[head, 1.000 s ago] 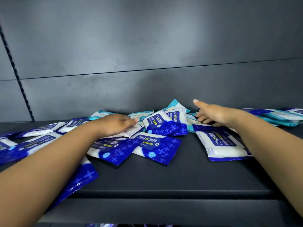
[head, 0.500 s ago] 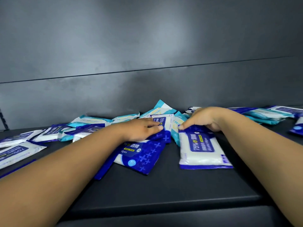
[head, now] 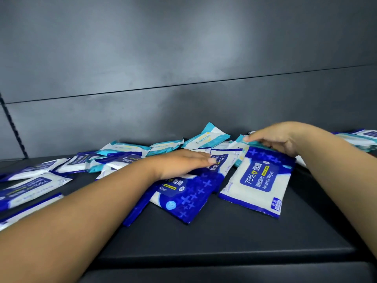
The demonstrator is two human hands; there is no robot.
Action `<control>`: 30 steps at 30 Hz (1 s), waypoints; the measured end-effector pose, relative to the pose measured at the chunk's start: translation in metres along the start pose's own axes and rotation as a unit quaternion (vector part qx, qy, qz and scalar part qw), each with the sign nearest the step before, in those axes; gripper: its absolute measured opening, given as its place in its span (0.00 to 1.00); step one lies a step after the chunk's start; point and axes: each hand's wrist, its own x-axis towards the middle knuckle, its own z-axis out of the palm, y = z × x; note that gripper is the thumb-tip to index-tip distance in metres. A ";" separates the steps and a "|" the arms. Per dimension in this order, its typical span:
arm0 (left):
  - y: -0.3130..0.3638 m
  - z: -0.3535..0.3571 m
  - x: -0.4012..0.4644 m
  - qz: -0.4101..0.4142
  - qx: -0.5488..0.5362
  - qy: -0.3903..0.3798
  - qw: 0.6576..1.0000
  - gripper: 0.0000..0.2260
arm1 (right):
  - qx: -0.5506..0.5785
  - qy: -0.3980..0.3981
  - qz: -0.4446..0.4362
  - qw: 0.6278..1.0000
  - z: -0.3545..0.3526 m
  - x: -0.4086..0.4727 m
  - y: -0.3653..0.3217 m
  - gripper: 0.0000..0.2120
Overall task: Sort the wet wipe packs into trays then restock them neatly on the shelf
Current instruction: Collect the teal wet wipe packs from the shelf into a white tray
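Head view, looking down along both forearms onto a dark shelf (head: 234, 237) with a grey back panel (head: 183, 58).

Left hand (head: 183, 163) laid flat, fingers straight, pressing on a blue pack (head: 187, 198) near the middle of the shelf; nothing pinched or curled round.

Right hand (head: 275, 139) further back, toward the rear edge, fingers bent over the top end of a white-and-blue pack (head: 258, 180) marked "75% Alcohol Wipes". Thumb hidden beneath, so probably a grip on that pack, though possibly only a press on the teal pack (head: 206, 136) edges just behind it.

Both hands near one another, the two packs lying side by side, just apart, with bare shelf in front of them up to the front edge.

More packs strewn loosely: blue-and-white ones (head: 30, 188) overlapping toward the left end, teal ones in a ragged row along the rear edge, a few more (head: 361, 137) at the far right end. All flat, skewed at different angles, some piled on others.

No tray anywhere in sight.

Judged from this: very early. Colours mixed together, nothing sorted, nothing lined up. Left to do: gathering the packs by kind, loading trays, then setting them back in tidy rows on the shelf.
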 end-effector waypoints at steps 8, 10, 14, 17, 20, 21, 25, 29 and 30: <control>0.002 -0.033 0.008 0.012 -0.035 0.165 0.986 0.17 | 0.002 0.244 -0.187 0.952 -0.011 0.005 -0.007 0.11; -0.015 -0.055 0.017 -0.036 0.078 0.166 0.982 0.21 | 0.001 0.281 -0.240 0.929 -0.009 0.004 -0.010 0.10; -0.065 -0.081 0.039 -0.149 0.223 0.088 0.959 0.27 | 0.058 0.316 -0.302 0.897 -0.005 0.004 -0.015 0.07; -0.083 -0.087 0.052 -0.183 0.173 0.073 0.965 0.27 | 0.072 0.314 -0.325 0.889 -0.004 0.005 -0.015 0.05; -0.086 -0.093 0.064 -0.199 0.173 0.023 0.964 0.24 | 0.072 0.311 -0.333 0.887 -0.001 0.007 -0.016 0.04; -0.085 -0.093 0.067 -0.201 0.181 0.013 0.963 0.23 | 0.068 0.310 -0.333 0.888 0.000 0.008 -0.017 0.05; -0.086 -0.090 0.080 -0.203 0.193 0.020 0.960 0.23 | 0.046 0.319 -0.340 0.883 0.002 0.004 -0.018 0.08; -0.083 -0.091 0.084 -0.171 0.173 0.087 0.966 0.18 | 0.054 0.331 -0.350 0.875 0.003 0.000 -0.019 0.08; -0.080 -0.091 0.086 -0.156 0.157 0.108 0.969 0.18 | 0.057 0.332 -0.349 0.874 0.003 0.000 -0.018 0.08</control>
